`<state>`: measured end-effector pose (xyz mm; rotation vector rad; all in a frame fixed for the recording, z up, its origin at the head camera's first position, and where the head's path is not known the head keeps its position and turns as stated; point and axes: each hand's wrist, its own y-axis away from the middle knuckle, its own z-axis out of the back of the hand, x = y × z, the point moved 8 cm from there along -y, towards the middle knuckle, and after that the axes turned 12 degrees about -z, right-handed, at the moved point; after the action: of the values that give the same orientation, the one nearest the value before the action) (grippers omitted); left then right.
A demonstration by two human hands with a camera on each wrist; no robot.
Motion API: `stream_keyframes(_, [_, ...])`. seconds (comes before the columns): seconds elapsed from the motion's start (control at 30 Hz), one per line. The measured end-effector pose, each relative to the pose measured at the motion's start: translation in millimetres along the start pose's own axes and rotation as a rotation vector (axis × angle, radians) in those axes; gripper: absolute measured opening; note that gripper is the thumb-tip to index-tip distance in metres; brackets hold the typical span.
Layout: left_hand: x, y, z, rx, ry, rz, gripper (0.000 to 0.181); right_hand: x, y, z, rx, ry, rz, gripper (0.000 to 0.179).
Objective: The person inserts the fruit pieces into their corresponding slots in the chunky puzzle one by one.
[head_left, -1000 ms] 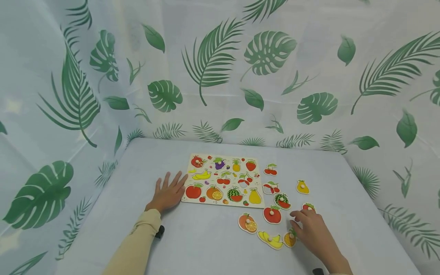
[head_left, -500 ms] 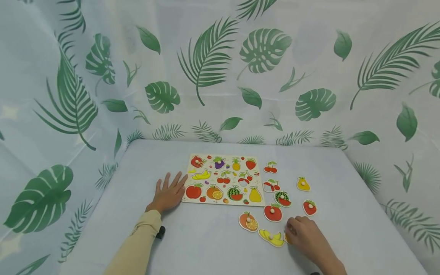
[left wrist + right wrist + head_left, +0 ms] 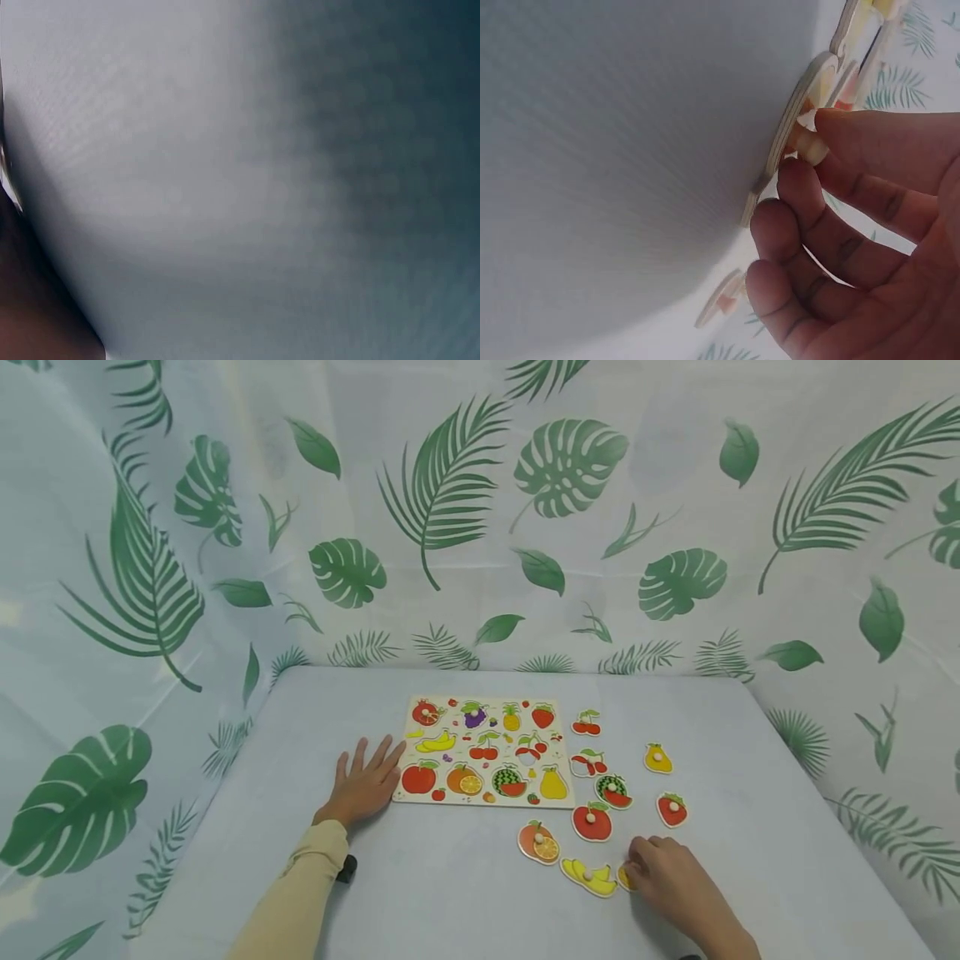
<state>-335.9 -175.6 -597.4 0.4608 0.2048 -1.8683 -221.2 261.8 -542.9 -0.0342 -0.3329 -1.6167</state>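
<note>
My right hand (image 3: 671,875) is over the pineapple puzzle piece (image 3: 626,877) and hides most of it. In the right wrist view, thumb and fingertips pinch the piece's small round wooden knob (image 3: 811,145), while the other fingers curl below. My left hand (image 3: 365,783) lies flat with fingers spread, fingertips at the left edge of the fruit puzzle board (image 3: 555,802). A pomegranate piece (image 3: 427,713) and a grape piece (image 3: 474,715) with knobs sit in the board. The left wrist view shows mostly blurred cloth and a dark strip of skin.
Close left of the pineapple lies a banana piece (image 3: 588,877), then an orange piece (image 3: 538,842). Apple (image 3: 592,822), watermelon (image 3: 613,792), strawberry (image 3: 672,810), pear (image 3: 658,758) and two cherry pieces lie right of the board. A leaf-print curtain (image 3: 450,527) stands behind the table.
My right hand has come down from beside the strawberry piece onto the pineapple piece, uncovering the strawberry and closing on the pineapple's knob. My left hand stays at the board's edge.
</note>
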Motion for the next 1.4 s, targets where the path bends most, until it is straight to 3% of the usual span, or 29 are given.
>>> stream_keyframes(0.27, [-6.1, 4.9, 5.9, 0.022, -0.006, 0.018, 0.062, 0.7, -1.1, 7.2, 0.012, -0.035, 0.013, 0.013])
stream_keyframes(0.73, [-7.0, 3.8, 5.7, 0.029, 0.010, 0.022, 0.063, 26.6, -11.0, 31.1, -0.129, -0.090, 0.147, 0.015])
stream_keyframes(1.03, [-1.5, -0.1, -1.1, -0.017, 0.021, -0.010, 0.062, 63.5, -43.7, 33.8, -0.162, -0.156, 0.236, 0.014])
stream_keyframes(1.4, [-5.1, 2.4, 5.3, 0.032, -0.003, 0.017, 0.063, 118.4, -91.5, 32.3, -0.208, -0.234, 0.332, 0.008])
